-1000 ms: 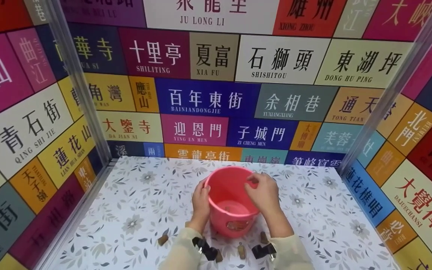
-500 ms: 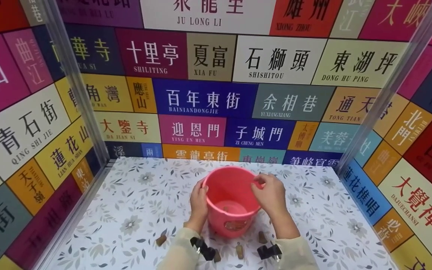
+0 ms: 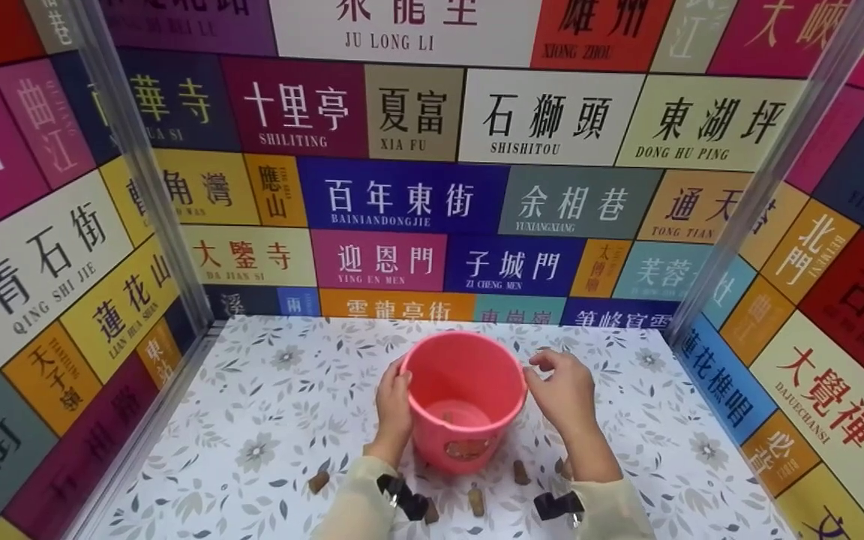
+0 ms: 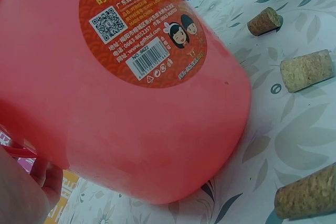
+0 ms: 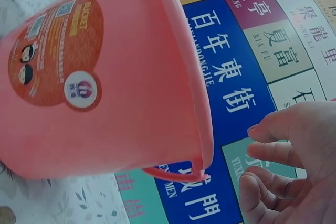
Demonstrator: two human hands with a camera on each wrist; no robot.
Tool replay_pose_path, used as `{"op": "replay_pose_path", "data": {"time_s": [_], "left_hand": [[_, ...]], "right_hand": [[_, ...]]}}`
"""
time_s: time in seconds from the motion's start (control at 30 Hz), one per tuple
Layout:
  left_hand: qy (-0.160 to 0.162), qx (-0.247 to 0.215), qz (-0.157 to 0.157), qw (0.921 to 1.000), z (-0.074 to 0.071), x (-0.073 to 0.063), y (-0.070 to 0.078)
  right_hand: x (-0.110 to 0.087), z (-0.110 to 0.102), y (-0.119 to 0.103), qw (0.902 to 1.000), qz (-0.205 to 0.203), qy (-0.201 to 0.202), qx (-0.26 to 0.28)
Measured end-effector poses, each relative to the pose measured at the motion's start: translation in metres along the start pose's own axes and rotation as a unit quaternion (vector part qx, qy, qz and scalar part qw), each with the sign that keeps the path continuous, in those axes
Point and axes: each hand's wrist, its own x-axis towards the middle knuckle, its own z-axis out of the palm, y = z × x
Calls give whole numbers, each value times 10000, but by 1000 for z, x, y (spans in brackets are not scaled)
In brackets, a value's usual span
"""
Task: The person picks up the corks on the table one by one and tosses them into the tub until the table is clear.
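A pink plastic bucket [image 3: 432, 439] stands on the floral surface, its opening tipped toward the head camera. My left hand [image 3: 394, 397] grips its left rim, thumb over the edge; in the left wrist view, part of that hand [image 4: 23, 190] shows beside the rim. My right hand [image 3: 563, 386] is just right of the bucket. In the right wrist view, its loosely bent fingers hold nothing and stand apart from the rim. The bucket's handle [image 5: 176, 177] hangs along the outside. One small cork stopper [image 3: 447, 417] lies on the bucket's floor.
Several corks lie around the bucket's near side, among them a cork [image 3: 319, 481] at left, a cork [image 3: 475, 502] in front and a cork [image 3: 520, 472] at right. Colourful sign-covered walls [image 3: 402, 199] enclose the back and both sides of the floral surface [image 3: 252, 390].
My right hand has moved right, from over the bucket's opening to outside its right rim. The left hand keeps its grip on the rim. The whole head view has shifted slightly.
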Motion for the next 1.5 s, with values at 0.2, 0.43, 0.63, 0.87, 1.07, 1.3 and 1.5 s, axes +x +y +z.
{"op": "replay_pose_path", "data": {"time_s": [0.2, 0.43, 0.63, 0.87, 1.07, 1.3, 1.5], "left_hand": [[34, -32, -10, 10000, -2, 0, -2], [98, 24, 100, 9999, -2, 0, 0], [146, 57, 236, 9996, -3, 0, -1], [52, -11, 215, 9998, -2, 0, -4], [11, 47, 152, 9999, -1, 1, -3], [0, -43, 134, 9999, -1, 1, -2], [-14, -66, 86, 9999, -1, 0, -1]], "right_hand": [[-4, -2, 7, 9999, 94, -9, -69], [-5, -8, 17, 9998, 76, 120, -141], [-10, -10, 26, 9996, 109, 182, -182], [-13, -9, 36, 9994, 113, 282, -189], [-16, -12, 44, 9991, 318, 102, -257], [-17, -13, 53, 9984, 394, 62, -411], [-20, -10, 61, 9981, 316, 86, -518]]}}
